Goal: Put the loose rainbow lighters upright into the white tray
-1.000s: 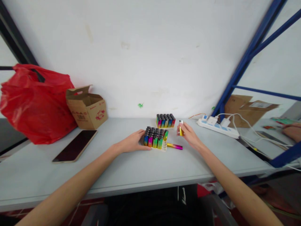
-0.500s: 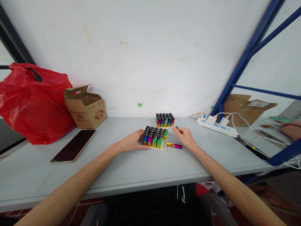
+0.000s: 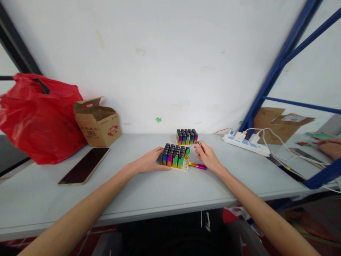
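Observation:
Several shiny coloured lighters with black tops stand in a front tray (image 3: 185, 165), whose right side shows bare white slots. My left hand (image 3: 151, 160) is wrapped round the left side of this tray of lighters. My right hand (image 3: 207, 155) is closed on a lighter (image 3: 197, 143), mostly hidden by the fingers, to the right of the tray. On the table just below that hand lies a yellow and magenta lighter (image 3: 197, 165). Behind stands a second block of upright lighters (image 3: 187, 137) near the wall.
On the grey table (image 3: 149, 192) lie a phone (image 3: 84, 166) and, behind it, an open carton (image 3: 102, 129) and a red bag (image 3: 45, 121). A power strip (image 3: 246, 143) with cables sits right, by a blue frame (image 3: 271, 78). Another person's hand (image 3: 330, 147) shows far right.
My right hand has turned slightly and its fingers have curled in, with the dark-topped lighter now held more upright. My left hand keeps its place at the tray.

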Demonstrator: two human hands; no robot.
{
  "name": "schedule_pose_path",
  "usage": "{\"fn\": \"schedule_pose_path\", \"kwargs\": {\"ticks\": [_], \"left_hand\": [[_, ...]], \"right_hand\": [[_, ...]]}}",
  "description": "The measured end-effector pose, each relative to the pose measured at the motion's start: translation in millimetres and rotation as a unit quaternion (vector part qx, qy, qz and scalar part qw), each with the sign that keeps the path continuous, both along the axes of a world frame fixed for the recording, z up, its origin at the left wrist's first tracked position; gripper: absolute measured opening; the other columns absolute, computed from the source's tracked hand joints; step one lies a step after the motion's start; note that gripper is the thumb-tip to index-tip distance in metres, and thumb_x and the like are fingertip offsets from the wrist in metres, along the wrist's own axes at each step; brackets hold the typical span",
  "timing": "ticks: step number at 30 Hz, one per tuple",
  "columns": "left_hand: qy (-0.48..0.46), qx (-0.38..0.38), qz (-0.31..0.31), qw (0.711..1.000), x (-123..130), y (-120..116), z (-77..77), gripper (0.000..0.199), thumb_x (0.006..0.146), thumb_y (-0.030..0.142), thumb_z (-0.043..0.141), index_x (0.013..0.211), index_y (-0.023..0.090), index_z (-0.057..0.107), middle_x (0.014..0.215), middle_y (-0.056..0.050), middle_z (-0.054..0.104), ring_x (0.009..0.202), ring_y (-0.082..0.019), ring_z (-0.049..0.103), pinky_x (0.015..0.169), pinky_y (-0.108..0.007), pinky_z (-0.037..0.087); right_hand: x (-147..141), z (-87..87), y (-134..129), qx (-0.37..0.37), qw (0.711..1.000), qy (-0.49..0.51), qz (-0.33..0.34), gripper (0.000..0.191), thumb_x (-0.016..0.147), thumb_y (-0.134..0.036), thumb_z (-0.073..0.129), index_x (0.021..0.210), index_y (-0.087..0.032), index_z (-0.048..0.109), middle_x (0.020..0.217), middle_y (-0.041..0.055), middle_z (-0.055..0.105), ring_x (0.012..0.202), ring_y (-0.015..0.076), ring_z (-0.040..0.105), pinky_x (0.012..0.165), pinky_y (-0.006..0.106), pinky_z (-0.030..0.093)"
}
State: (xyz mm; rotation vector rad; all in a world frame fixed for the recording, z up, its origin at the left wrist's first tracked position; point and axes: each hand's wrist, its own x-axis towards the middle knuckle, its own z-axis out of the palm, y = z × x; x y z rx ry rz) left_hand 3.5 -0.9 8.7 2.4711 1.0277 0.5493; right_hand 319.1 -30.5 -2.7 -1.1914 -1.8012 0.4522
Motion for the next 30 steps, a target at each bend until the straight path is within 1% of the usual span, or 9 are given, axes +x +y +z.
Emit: {"fn": "schedule_pose_path", "kwargs": {"ticks": [4, 7, 9, 12, 14, 18, 23, 27, 30], "left_hand": [[-0.002, 0.002, -0.007, 1.0, 0, 1, -0.8, 0.08, 0.079, 0.072, 0.081, 0.137, 0.021, 0.065, 0.139, -0.015, 0.066, 0.13, -0.039, 0.064, 0.114, -0.049, 0.05], [-0.003, 0.002, -0.012, 1.0, 0, 0, -0.7, 0.08, 0.08, 0.072, 0.081, 0.139, 0.021, 0.063, 0.14, -0.014, 0.066, 0.131, -0.038, 0.063, 0.116, -0.048, 0.049], [-0.004, 0.001, -0.015, 1.0, -1, 0, -0.8, 0.08, 0.08, 0.071, 0.081, 0.139, 0.022, 0.063, 0.14, -0.014, 0.066, 0.13, -0.038, 0.064, 0.115, -0.048, 0.05], [0.0, 0.004, -0.013, 1.0, -1, 1, -1.4, 0.079, 0.08, 0.072, 0.08, 0.139, 0.023, 0.063, 0.141, -0.014, 0.066, 0.129, -0.038, 0.064, 0.112, -0.047, 0.051], [-0.001, 0.008, -0.013, 1.0, -1, 1, -1.7, 0.078, 0.08, 0.073, 0.079, 0.139, 0.023, 0.064, 0.14, -0.013, 0.066, 0.128, -0.038, 0.064, 0.111, -0.048, 0.052], [-0.011, 0.005, -0.013, 1.0, -1, 0, -1.1, 0.077, 0.079, 0.072, 0.081, 0.137, 0.023, 0.066, 0.136, -0.014, 0.068, 0.126, -0.038, 0.065, 0.111, -0.049, 0.051], [-0.009, -0.004, -0.012, 1.0, -1, 0, -0.5, 0.08, 0.079, 0.071, 0.082, 0.139, 0.021, 0.064, 0.14, -0.015, 0.066, 0.131, -0.039, 0.063, 0.115, -0.049, 0.049], [-0.005, 0.003, -0.012, 1.0, -1, 1, -1.9, 0.078, 0.079, 0.07, 0.082, 0.137, 0.021, 0.065, 0.14, -0.015, 0.066, 0.129, -0.039, 0.064, 0.113, -0.049, 0.05], [-0.007, 0.01, -0.013, 1.0, -1, 1, -2.2, 0.074, 0.079, 0.071, 0.081, 0.134, 0.023, 0.066, 0.139, -0.014, 0.067, 0.127, -0.039, 0.065, 0.111, -0.049, 0.051]], "right_hand": [[-1, 6.5, -5, 0.062, 0.994, -0.083, 0.026, 0.046, 0.109, -0.061, 0.038, 0.082, -0.026, 0.047, 0.073, 0.0007, 0.058, 0.069, 0.0192, 0.054, 0.068, 0.032, 0.042], [-2, 9.7, -8, 0.064, 0.987, -0.144, 0.044, 0.05, 0.109, -0.063, 0.04, 0.075, -0.026, 0.043, 0.066, -0.0008, 0.052, 0.062, 0.0185, 0.048, 0.065, 0.032, 0.038], [-4, 10.4, -10, 0.047, 0.988, -0.143, 0.04, 0.051, 0.108, -0.065, 0.04, 0.074, -0.026, 0.042, 0.063, -0.0009, 0.053, 0.059, 0.0181, 0.047, 0.064, 0.032, 0.038], [-6, 9.0, -11, 0.041, 0.993, -0.11, 0.032, 0.051, 0.106, -0.068, 0.044, 0.077, -0.026, 0.049, 0.072, 0.003, 0.066, 0.066, 0.021, 0.058, 0.068, 0.034, 0.044], [-8, 6.9, -10, 0.034, 0.993, -0.099, 0.047, 0.048, 0.104, -0.067, 0.049, 0.079, -0.027, 0.054, 0.077, 0.0052, 0.072, 0.069, 0.0232, 0.063, 0.07, 0.035, 0.047], [-9, 3.8, -8, 0.016, 0.99, -0.118, 0.072, 0.045, 0.104, -0.064, 0.051, 0.079, -0.028, 0.053, 0.071, 0.0035, 0.068, 0.062, 0.0226, 0.059, 0.065, 0.035, 0.044], [-8, 4.1, -5, 0.023, 0.982, -0.167, 0.086, 0.043, 0.107, -0.062, 0.045, 0.083, -0.027, 0.053, 0.071, 0.0036, 0.066, 0.062, 0.0225, 0.057, 0.064, 0.034, 0.038], [-8, 1.0, -2, 0.029, 0.968, -0.248, 0.029, 0.038, 0.108, -0.056, 0.05, 0.086, -0.026, 0.06, 0.069, 0.0039, 0.066, 0.059, 0.022, 0.057, 0.061, 0.032, 0.033], [-9, -0.8, -2, 0.03, 0.954, -0.297, 0.014, 0.042, 0.105, -0.056, 0.061, 0.078, -0.024, 0.061, 0.073, 0.0055, 0.069, 0.064, 0.0211, 0.06, 0.062, 0.031, 0.035]]}}
